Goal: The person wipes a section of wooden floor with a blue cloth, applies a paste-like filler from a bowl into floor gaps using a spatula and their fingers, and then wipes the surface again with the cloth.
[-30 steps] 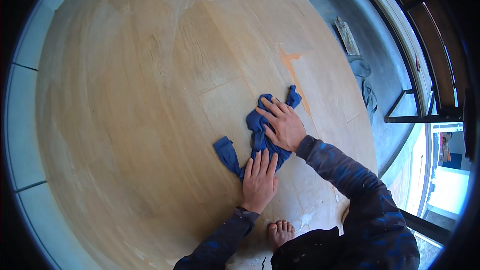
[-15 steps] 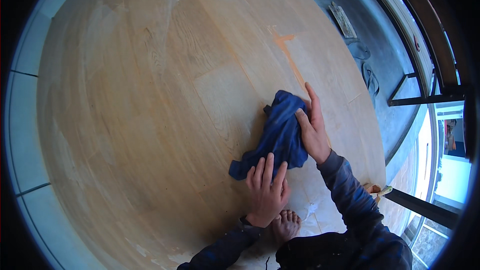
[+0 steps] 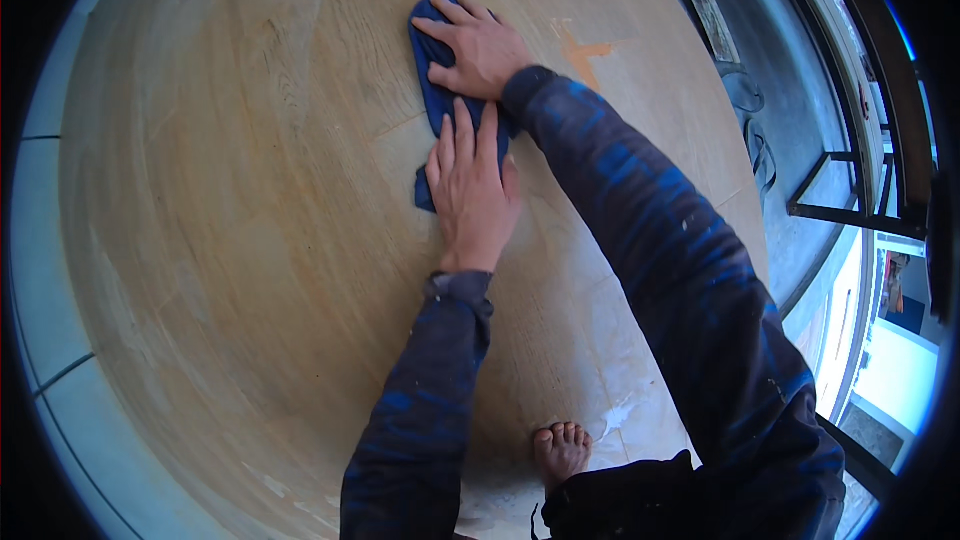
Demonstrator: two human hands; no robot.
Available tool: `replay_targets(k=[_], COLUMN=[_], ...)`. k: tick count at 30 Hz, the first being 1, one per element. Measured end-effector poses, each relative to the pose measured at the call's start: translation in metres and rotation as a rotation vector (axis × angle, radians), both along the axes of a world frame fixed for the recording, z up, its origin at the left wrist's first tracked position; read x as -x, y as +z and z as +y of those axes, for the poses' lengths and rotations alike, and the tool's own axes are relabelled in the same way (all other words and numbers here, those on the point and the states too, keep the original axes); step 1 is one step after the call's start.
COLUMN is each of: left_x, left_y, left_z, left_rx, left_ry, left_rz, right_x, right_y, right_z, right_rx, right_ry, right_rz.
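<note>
A dark blue cloth (image 3: pixel 432 98) lies stretched on the wood-look floor (image 3: pixel 270 280), in the upper middle of the view. My right hand (image 3: pixel 482 52) presses flat on the cloth's far end, its fingers spread and pointing left. Closer to me, my left hand (image 3: pixel 470 200) rests on the near end with outstretched fingers reaching away from me. Both palms cover much of the cloth, and one loose corner pokes out left of my left hand. Beside my right wrist, an orange patch (image 3: pixel 587 55) marks the floor.
White tiles (image 3: pixel 45 240) border the floor on the left. At the right, a grey lower floor holds a worn board (image 3: pixel 711 22), sandals (image 3: pixel 758 155) and a dark metal frame (image 3: pixel 850 215). My bare foot (image 3: pixel 562 452) stands near the bottom, beside a whitish smear (image 3: pixel 615 418).
Both hands have slid the cloth away from me and to the left. The cloth has gone from bunched to stretched out, and my right hand now lies on top of it.
</note>
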State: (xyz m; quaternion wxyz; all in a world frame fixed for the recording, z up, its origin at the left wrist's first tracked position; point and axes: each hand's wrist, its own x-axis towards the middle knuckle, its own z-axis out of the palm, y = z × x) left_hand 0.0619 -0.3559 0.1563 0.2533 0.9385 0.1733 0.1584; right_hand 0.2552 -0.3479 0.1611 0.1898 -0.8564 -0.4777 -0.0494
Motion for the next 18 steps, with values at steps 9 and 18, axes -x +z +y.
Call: replay_targets(k=[9, 18], left_x=[0.045, 0.236], left_y=[0.014, 0.039], left_z=[-0.097, -0.261], left_rx=[0.089, 0.375], left_ry=[0.054, -0.327], left_rz=[0.212, 0.395], right_x=[0.049, 0.238], right_y=[0.012, 0.062], right_z=[-0.081, -0.292], right_rx=[0.087, 0.271], right_ry=[0.226, 0.177], right_rz=[0.104, 0.388])
